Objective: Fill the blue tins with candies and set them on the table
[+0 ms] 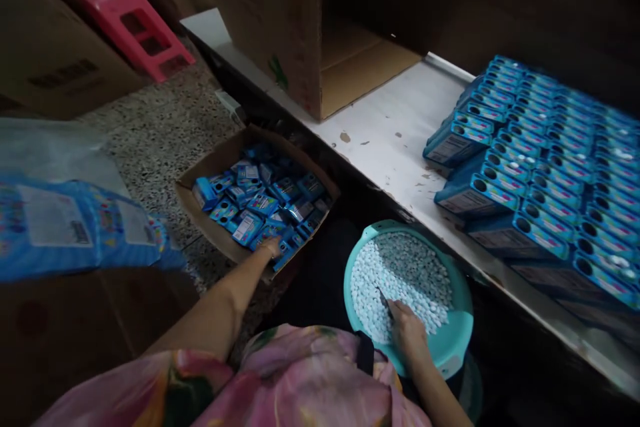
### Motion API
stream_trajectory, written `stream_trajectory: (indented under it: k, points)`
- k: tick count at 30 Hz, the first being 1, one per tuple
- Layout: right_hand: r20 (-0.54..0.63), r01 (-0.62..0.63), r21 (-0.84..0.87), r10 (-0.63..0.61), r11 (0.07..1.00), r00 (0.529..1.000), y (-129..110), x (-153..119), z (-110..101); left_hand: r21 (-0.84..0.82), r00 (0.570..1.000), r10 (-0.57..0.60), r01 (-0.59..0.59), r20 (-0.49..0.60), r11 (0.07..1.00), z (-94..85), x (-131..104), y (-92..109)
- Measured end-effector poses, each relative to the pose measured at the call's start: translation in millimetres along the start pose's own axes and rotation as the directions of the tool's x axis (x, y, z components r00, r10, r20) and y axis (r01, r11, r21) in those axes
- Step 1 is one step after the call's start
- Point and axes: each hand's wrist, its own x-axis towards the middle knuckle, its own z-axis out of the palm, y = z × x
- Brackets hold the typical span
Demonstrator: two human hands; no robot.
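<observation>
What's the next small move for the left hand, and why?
I'd probably close the left hand on one blue box and lift it out: that hand is among the boxes in the carton, while the right hand holds a thin dark tool at the white pellets in the teal basin.

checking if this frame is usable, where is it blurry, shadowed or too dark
Head view: blue packs at left look smeared; head view: shadow darkens the upper right of the white pieces in the teal basin; head view: top right corner nearly black.
</observation>
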Motion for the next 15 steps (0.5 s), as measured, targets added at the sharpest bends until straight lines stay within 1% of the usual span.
stream_trajectory:
  k: [1, 3, 5, 7, 9, 12, 15]
  points:
    - [0.003, 0.015, 0.010, -0.015, 1.000, 1.000, 0, -1, 1, 0.027, 0.999, -0.032, 0.033, -0.008, 0.999, 5.6, 0, -2]
    - [0.010, 0.040, 0.054, -0.041, 0.998, 0.999, 1, -2, 5, 0.066, 0.995, -0.086, 0.089, -0.042, 0.994, 10.0, 5, -7]
    - [0.023, 0.053, 0.137, -0.056, 0.989, 0.998, 4, -3, 10, 0.089, 0.994, -0.096, 0.099, -0.043, 0.991, 9.1, 12, -14]
    - [0.037, 0.038, 0.242, -0.048, 0.969, 0.998, 5, -3, 14, 0.101, 0.995, -0.096, 0.097, -0.022, 0.990, 6.6, 20, -20]
    - [0.051, 0.015, 0.372, -0.036, 0.928, 0.998, 4, -3, 15, 0.107, 0.995, -0.098, 0.099, -0.016, 0.989, 4.3, 24, -25]
    - [0.064, -0.021, 0.554, -0.017, 0.832, 0.998, 4, -1, 12, 0.105, 0.995, -0.084, 0.090, -0.053, 0.990, 0.2, 24, -28]
    - [0.070, -0.049, 0.663, 0.004, 0.747, 0.998, 8, 2, 11, 0.076, 0.997, -0.033, 0.039, -0.067, 0.996, -10.0, 19, -32]
